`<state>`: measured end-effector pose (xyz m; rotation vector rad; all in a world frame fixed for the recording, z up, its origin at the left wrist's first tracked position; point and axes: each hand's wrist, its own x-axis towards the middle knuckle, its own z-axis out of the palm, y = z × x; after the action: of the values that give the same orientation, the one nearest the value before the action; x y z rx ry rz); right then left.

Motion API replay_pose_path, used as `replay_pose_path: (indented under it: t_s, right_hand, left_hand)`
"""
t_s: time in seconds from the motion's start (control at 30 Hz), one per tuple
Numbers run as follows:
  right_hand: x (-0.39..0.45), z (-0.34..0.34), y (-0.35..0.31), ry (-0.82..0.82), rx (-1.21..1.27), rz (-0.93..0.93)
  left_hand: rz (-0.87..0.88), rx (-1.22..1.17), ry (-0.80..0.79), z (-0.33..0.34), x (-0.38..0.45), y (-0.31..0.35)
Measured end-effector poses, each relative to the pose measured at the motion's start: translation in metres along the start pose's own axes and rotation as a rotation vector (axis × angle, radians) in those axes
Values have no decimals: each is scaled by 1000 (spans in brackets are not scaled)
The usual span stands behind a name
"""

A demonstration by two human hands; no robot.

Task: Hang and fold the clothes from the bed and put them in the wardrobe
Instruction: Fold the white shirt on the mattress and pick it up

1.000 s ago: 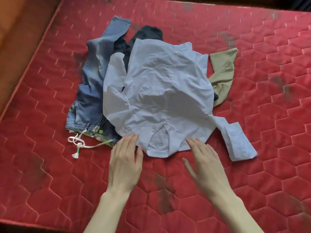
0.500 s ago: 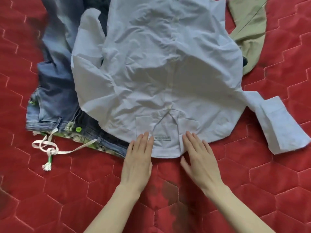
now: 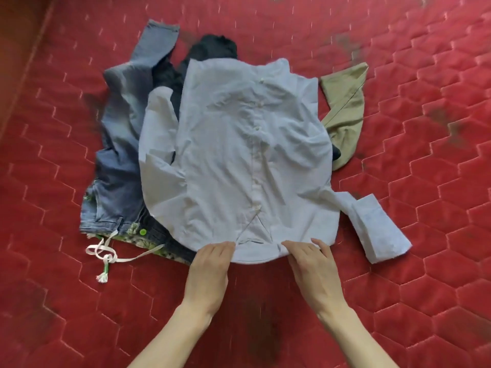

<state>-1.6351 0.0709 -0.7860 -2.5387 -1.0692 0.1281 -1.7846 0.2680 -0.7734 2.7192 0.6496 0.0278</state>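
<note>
Clothes lay heaped near the middle of the red quilted bed [image 3: 398, 235], and only the head view covered them. On top was a pale blue shirt [image 3: 239, 160], front up with its button placket running away from the person and its collar end nearest them. Left hand [image 3: 210, 269] and right hand [image 3: 313, 269] sat at that collar edge, either side of the neck opening, each seeming to pinch the cloth between fingertips and thumb, though blur left the exact hold uncertain.

Judged from this, the main risk was dragging the pile along. The shirt rested on the jeans [image 3: 122, 155], a dark garment [image 3: 212, 49] and a khaki piece [image 3: 345, 107], so a lift by the collar alone could pull those askew or let the shirt sag and crease further. Its right sleeve [image 3: 377, 229] trailed loose on the mattress and the other sleeve was folded under itself, so either could catch or twist. A white drawstring [image 3: 106, 254], from a green patterned garment under the jeans, lay just beside the left hand and might have snagged a finger.

Bare mattress stretched wide to the right and toward the person, offering room to spread the shirt flat. At the far left the bed's edge [image 3: 29, 75] met a brown surface, so space was tighter there.
</note>
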Motion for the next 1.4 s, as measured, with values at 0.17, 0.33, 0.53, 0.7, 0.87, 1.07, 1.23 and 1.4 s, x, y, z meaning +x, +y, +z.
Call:
replay_pose_path:
  t_s: [0.17,0.33,0.53,0.7,0.87,1.07,1.23,1.4]
  right_hand:
    - [-4,-124,-45,-13,127,128]
    - [-18,-249,-93,-2,213,286]
    - [-35,-363,-123,127,307,338]
    - [-27,-451,-134,271,364,252]
    - [-5,-543,-141,319,354,112]
    - [-3,-624,-170,150,529,-27]
    - [-7,-654,-184,-66,721,-145]
    - [42,-666,-156,468,682,-129]
  left_hand:
    - [-63,-121,-31,-117,-13,58]
    - [-37,-178,-13,-228,-21,106]
    - [61,-373,127,-341,-28,150]
    - [215,-411,120,-417,-7,178]
    - [308,-374,208,-485,33,216]
    - [366,-325,472,-537,70,263]
    - [467,-735,352,-566,67,311]
    - [558,-948,229,-584,58,340]
